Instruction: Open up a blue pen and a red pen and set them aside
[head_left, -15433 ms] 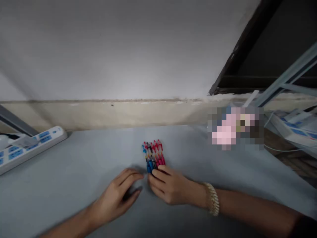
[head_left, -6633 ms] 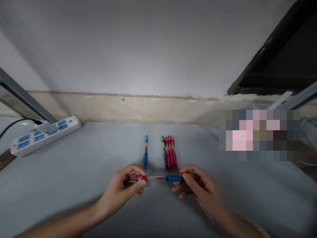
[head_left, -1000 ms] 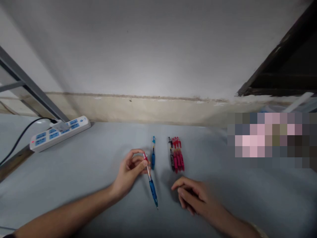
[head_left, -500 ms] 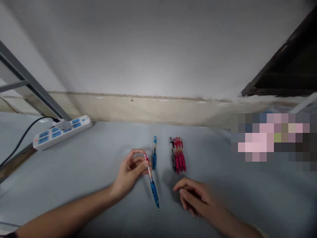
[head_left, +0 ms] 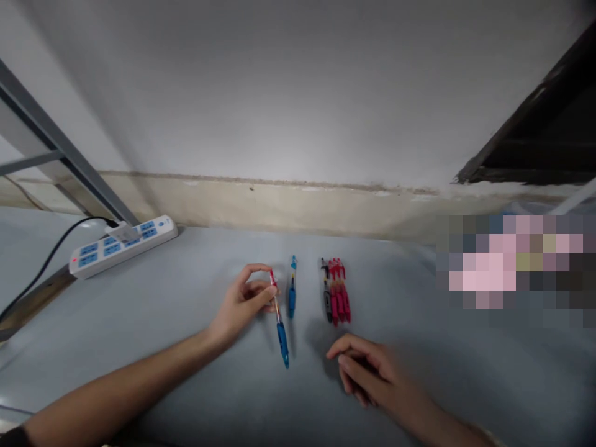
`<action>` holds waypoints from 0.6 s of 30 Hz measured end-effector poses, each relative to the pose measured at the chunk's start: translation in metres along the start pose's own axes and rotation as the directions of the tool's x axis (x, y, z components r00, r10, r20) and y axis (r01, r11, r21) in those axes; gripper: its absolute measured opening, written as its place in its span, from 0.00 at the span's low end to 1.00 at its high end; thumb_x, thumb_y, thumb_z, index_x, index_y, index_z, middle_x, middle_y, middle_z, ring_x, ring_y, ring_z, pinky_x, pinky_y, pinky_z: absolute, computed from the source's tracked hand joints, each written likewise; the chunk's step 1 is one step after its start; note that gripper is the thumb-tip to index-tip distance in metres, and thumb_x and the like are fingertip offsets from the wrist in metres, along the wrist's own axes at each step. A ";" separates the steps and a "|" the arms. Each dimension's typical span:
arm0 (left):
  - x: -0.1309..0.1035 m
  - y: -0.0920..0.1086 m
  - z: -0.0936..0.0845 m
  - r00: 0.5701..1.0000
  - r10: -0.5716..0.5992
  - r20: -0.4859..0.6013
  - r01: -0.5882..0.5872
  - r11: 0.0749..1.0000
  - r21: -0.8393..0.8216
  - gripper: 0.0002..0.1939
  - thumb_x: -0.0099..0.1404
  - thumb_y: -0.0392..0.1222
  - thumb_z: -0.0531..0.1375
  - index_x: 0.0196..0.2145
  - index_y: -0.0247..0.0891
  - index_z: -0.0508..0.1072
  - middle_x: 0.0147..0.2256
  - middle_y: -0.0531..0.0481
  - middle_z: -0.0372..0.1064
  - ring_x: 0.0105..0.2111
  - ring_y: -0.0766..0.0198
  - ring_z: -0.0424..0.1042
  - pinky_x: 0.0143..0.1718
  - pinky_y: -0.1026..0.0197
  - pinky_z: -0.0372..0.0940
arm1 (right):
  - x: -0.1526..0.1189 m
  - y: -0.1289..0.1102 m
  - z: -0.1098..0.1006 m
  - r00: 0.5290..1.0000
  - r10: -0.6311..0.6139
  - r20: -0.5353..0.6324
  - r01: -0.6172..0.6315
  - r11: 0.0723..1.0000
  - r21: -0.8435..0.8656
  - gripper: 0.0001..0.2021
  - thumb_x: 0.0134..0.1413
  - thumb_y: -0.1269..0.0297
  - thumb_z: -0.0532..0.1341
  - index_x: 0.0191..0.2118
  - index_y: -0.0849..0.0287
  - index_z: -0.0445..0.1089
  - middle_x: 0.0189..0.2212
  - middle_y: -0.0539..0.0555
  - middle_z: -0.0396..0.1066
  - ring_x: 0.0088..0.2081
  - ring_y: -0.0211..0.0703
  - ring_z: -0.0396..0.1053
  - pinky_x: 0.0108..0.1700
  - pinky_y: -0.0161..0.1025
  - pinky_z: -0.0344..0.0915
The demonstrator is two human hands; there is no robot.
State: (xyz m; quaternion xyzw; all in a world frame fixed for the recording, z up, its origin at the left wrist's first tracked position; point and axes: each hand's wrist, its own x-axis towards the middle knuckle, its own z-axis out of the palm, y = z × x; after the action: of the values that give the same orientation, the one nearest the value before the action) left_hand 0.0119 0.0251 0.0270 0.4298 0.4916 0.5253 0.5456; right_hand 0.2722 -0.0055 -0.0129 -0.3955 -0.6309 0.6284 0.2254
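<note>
Left hand [head_left: 242,304] pinches the red clicker end of a pen [head_left: 278,320] between thumb and fingertips, centre frame, so the blue grip and tip hang free toward the viewer. Pen long axis runs nearly top-to-bottom in frame, slightly tilted: red end up, tip pointing down and a bit right, low over or touching the grey tabletop [head_left: 162,323], can't tell which. Just right of it a blue pen [head_left: 292,287] lies flat on a near-parallel axis. Further right a bundle of red pens with one black [head_left: 336,298], packed side by side, same orientation, looks like colour grouping. Right hand [head_left: 367,372] rests loosely curled, empty, on the table lower right. White power strip [head_left: 123,245] upper left
</note>
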 end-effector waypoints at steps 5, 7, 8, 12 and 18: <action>0.042 0.008 0.001 0.997 0.034 0.063 -0.042 0.990 0.132 0.18 0.52 0.39 0.71 0.41 0.38 0.72 0.26 0.53 0.76 0.23 0.64 0.74 0.28 0.60 0.71 | 0.001 -0.004 0.001 1.000 0.004 0.006 -0.004 1.000 0.005 0.16 0.63 0.50 0.56 0.39 0.59 0.68 0.21 0.45 0.65 0.18 0.30 0.58 0.21 0.30 0.55; 0.059 0.007 0.003 0.996 0.053 0.068 -0.065 0.980 0.189 0.17 0.51 0.36 0.71 0.39 0.37 0.73 0.28 0.52 0.75 0.21 0.66 0.73 0.25 0.62 0.70 | -0.001 -0.006 0.001 1.000 0.014 -0.002 -0.014 1.000 0.005 0.16 0.63 0.50 0.56 0.39 0.59 0.68 0.21 0.46 0.65 0.18 0.31 0.58 0.20 0.30 0.56; 0.066 0.006 0.004 0.996 0.064 0.064 -0.076 0.974 0.215 0.16 0.51 0.35 0.70 0.38 0.37 0.74 0.28 0.53 0.74 0.20 0.67 0.73 0.24 0.63 0.69 | -0.002 -0.007 0.000 1.000 0.018 -0.008 -0.018 1.000 0.004 0.16 0.63 0.50 0.56 0.38 0.59 0.69 0.20 0.46 0.65 0.18 0.31 0.59 0.21 0.30 0.56; 0.082 -0.001 0.007 0.995 0.077 0.058 -0.091 0.947 0.307 0.14 0.51 0.32 0.68 0.37 0.37 0.75 0.28 0.55 0.71 0.18 0.70 0.71 0.21 0.66 0.67 | -0.007 -0.013 -0.005 0.999 0.026 -0.047 -0.026 1.000 -0.010 0.15 0.62 0.51 0.56 0.38 0.59 0.69 0.20 0.46 0.65 0.18 0.32 0.59 0.21 0.31 0.56; 0.065 -0.010 -0.001 0.997 0.044 0.064 -0.065 0.927 0.370 0.17 0.52 0.35 0.68 0.41 0.38 0.74 0.34 0.53 0.70 0.22 0.69 0.74 0.24 0.64 0.70 | -0.017 -0.001 -0.056 0.889 -0.087 -0.449 0.015 0.987 -0.163 0.13 0.59 0.51 0.57 0.40 0.55 0.70 0.23 0.48 0.68 0.23 0.40 0.67 0.27 0.37 0.62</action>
State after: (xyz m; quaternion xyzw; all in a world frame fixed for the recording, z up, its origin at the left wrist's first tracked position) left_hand 0.0107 0.0888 0.0114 0.5531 0.5549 0.4255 0.4528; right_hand 0.3258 0.0161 -0.0019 -0.5309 -0.6178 0.4614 0.3516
